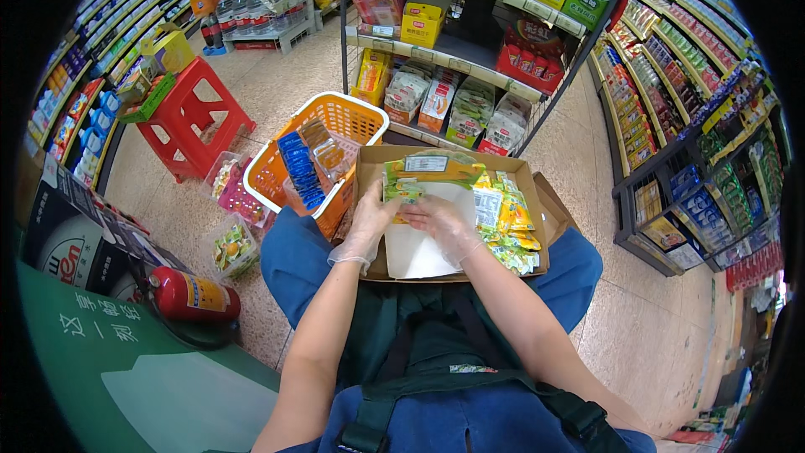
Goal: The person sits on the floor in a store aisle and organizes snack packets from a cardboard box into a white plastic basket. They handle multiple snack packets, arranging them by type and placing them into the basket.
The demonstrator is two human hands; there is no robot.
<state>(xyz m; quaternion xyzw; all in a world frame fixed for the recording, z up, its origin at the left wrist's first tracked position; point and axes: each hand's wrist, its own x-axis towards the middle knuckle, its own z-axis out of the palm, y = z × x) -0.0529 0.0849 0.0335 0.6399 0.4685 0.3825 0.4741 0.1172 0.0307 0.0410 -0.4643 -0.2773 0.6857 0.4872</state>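
Observation:
A cardboard carton (371,167) rests across my lap. Inside it stands a yellow-green display box (434,170) with a white inner panel (402,258), holding small green packets (402,190). Over its left edge my left hand (370,217), in a clear plastic glove, is shut, its thumb by the packets. My right hand (443,223), gloved too, reaches in from the right with its fingertips at the packets. Whether those fingertips pinch one is hidden. Yellow and green snack packets (509,214) fill the carton's right side.
An orange basket (352,113) with packaged goods stands at the carton's left. Beyond it is a red plastic stool (195,113). Clear tubs (236,245) sit on the floor near a fire extinguisher (195,292). Ahead rises a wire shelf rack (440,50) with boxed snacks.

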